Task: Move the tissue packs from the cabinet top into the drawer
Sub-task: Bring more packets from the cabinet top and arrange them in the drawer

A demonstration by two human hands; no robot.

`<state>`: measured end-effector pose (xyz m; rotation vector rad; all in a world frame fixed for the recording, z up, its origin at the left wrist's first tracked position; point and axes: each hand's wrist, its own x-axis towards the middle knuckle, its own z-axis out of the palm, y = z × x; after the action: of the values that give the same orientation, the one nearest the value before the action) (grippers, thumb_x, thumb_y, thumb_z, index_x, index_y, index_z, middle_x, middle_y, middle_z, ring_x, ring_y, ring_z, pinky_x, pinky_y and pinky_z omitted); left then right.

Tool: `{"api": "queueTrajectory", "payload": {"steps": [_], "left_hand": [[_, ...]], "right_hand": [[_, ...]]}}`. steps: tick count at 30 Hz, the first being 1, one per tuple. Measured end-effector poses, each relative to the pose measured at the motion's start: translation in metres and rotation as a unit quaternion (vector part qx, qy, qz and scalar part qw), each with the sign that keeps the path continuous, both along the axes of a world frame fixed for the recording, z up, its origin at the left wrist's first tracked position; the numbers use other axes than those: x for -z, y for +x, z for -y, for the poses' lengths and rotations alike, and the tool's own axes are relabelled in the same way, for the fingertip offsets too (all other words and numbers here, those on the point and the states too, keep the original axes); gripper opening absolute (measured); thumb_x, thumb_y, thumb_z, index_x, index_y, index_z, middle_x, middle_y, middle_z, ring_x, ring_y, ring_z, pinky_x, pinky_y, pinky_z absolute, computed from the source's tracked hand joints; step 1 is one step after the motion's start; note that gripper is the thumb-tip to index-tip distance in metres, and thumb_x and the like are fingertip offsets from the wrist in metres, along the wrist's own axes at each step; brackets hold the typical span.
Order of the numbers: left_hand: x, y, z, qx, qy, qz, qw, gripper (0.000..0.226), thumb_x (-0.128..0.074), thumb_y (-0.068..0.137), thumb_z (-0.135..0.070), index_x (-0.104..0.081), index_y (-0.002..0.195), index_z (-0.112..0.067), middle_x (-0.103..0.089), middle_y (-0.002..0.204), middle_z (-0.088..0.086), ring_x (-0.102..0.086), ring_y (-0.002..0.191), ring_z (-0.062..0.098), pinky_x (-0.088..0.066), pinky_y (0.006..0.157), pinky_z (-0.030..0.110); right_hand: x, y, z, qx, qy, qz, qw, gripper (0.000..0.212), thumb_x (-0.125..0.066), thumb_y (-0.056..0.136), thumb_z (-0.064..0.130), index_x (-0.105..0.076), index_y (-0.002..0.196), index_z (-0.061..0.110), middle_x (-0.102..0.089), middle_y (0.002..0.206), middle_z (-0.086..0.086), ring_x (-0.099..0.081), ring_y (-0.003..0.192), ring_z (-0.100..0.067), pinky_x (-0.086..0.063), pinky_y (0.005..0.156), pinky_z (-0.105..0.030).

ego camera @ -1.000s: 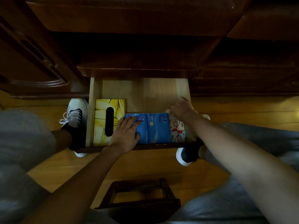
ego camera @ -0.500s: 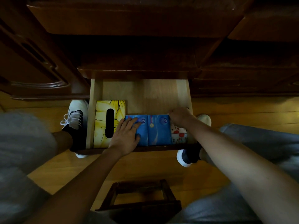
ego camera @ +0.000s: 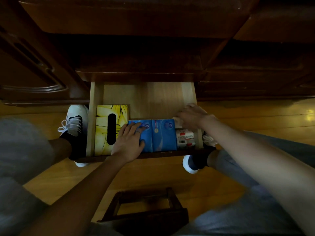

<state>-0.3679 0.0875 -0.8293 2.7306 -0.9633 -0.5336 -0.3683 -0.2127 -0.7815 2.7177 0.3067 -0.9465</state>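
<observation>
We see the drawer pulled out, packs lined along its near edge: yellow tissue box at left, two blue tissue packs in the middle, a white-and-red pack at right. The left hand lies flat, fingers straight, on the left blue pack and the box edge, same as half a second ago. What changed: the right hand was pressing down on the white-and-red pack and has now lifted toward the far right corner, uncovering more of that pack. Its fingers look curled around something pale, possibly another pack, but blur and dim light keep us from telling for sure. We judge the row is seated and the right hand is either tucking one more pack behind or pulling out. The cabinet top is dark at the far edge; we see no packs left on it.
</observation>
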Motion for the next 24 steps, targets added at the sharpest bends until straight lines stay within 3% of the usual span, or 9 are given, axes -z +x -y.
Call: {"api": "queueTrajectory", "payload": {"steps": [3, 6, 9, 12, 15, 18, 20, 22, 24], "left_hand": [[-0.002, -0.001, 0.001, -0.003, 0.0, 0.002, 1.0, 0.058, -0.042, 0.099, -0.044, -0.033, 0.154, -0.027, -0.031, 0.162, 0.002, -0.021, 0.151, 0.023, -0.004, 0.126, 0.042], [-0.003, 0.0, 0.001, -0.005, -0.003, -0.001, 1.0, 0.058, -0.041, 0.099, -0.043, -0.033, 0.155, -0.027, -0.03, 0.162, 0.001, -0.02, 0.152, 0.022, -0.004, 0.126, 0.042], [-0.005, -0.001, 0.0, -0.005, -0.001, 0.001, 1.0, 0.058, -0.041, 0.099, -0.044, -0.034, 0.154, -0.028, -0.029, 0.162, 0.0, -0.019, 0.152, 0.021, -0.004, 0.126, 0.042], [-0.006, 0.0, 0.0, -0.003, -0.003, -0.003, 1.0, 0.058, -0.041, 0.099, -0.043, -0.033, 0.154, -0.028, -0.029, 0.162, 0.0, -0.018, 0.152, 0.022, -0.004, 0.126, 0.042], [-0.007, 0.0, -0.001, -0.001, -0.011, -0.009, 1.0, 0.058, -0.044, 0.099, -0.042, -0.033, 0.154, -0.028, -0.029, 0.162, 0.001, -0.019, 0.152, 0.023, -0.004, 0.126, 0.043], [-0.006, 0.0, 0.0, -0.005, -0.013, -0.009, 1.0, 0.058, -0.044, 0.098, -0.042, -0.034, 0.154, -0.028, -0.03, 0.161, 0.0, -0.02, 0.152, 0.022, -0.004, 0.126, 0.043], [-0.006, -0.001, 0.001, -0.011, -0.012, -0.006, 1.0, 0.058, -0.042, 0.098, -0.043, -0.035, 0.153, -0.029, -0.031, 0.162, 0.0, -0.02, 0.152, 0.021, -0.004, 0.126, 0.042], [-0.006, -0.001, 0.001, -0.015, -0.011, -0.007, 1.0, 0.057, -0.042, 0.098, -0.043, -0.034, 0.153, -0.03, -0.03, 0.162, -0.001, -0.019, 0.152, 0.02, -0.004, 0.126, 0.042], [-0.006, -0.001, 0.0, -0.012, -0.013, -0.008, 1.0, 0.057, -0.043, 0.098, -0.043, -0.034, 0.154, -0.031, -0.031, 0.162, -0.001, -0.02, 0.152, 0.021, -0.005, 0.126, 0.042]], "right_hand": [[-0.001, -0.003, -0.001, 0.017, 0.034, 0.018, 0.999, 0.058, -0.069, 0.092, 0.044, -0.051, 0.142, 0.022, -0.054, 0.142, -0.004, -0.049, 0.131, -0.025, -0.041, 0.107, -0.041], [-0.002, -0.005, -0.006, 0.065, 0.085, -0.026, 0.994, 0.021, -0.074, 0.09, 0.036, -0.06, 0.102, 0.024, -0.065, 0.102, 0.003, -0.062, 0.091, -0.02, -0.047, 0.069, -0.031], [0.005, -0.009, -0.014, 0.196, 0.128, -0.099, 0.967, 0.035, -0.075, 0.09, 0.025, -0.046, 0.072, 0.032, -0.055, 0.07, 0.01, -0.059, 0.066, -0.016, -0.039, 0.053, -0.028], [0.013, -0.02, -0.021, 0.404, 0.236, -0.09, 0.879, 0.014, -0.057, 0.099, 0.028, -0.07, 0.095, 0.023, -0.073, 0.088, -0.001, -0.074, 0.078, -0.014, -0.058, 0.064, -0.029], [0.021, -0.028, -0.026, 0.494, 0.257, -0.083, 0.826, 0.031, -0.054, 0.099, 0.025, -0.07, 0.118, 0.007, -0.072, 0.116, -0.014, -0.071, 0.102, -0.026, -0.06, 0.091, -0.042], [0.016, -0.023, -0.024, 0.469, 0.276, -0.105, 0.833, 0.014, -0.058, 0.098, 0.023, -0.065, 0.087, 0.02, -0.071, 0.099, -0.007, -0.069, 0.083, -0.018, -0.061, 0.073, -0.032], [0.002, -0.011, -0.025, 0.425, 0.225, -0.146, 0.864, 0.028, -0.066, 0.095, 0.026, -0.051, 0.072, 0.031, -0.064, 0.085, 0.003, -0.057, 0.066, -0.008, -0.046, 0.054, -0.024], [-0.018, -0.009, -0.035, 0.394, 0.158, -0.177, 0.888, 0.034, -0.077, 0.086, 0.037, -0.047, 0.071, 0.033, -0.057, 0.076, 0.012, -0.051, 0.064, -0.007, -0.033, 0.051, -0.026], [-0.017, -0.017, -0.034, 0.35, 0.122, -0.182, 0.911, 0.027, -0.081, 0.082, 0.04, -0.057, 0.087, 0.028, -0.056, 0.079, 0.013, -0.058, 0.075, -0.013, -0.034, 0.053, -0.027]]}}
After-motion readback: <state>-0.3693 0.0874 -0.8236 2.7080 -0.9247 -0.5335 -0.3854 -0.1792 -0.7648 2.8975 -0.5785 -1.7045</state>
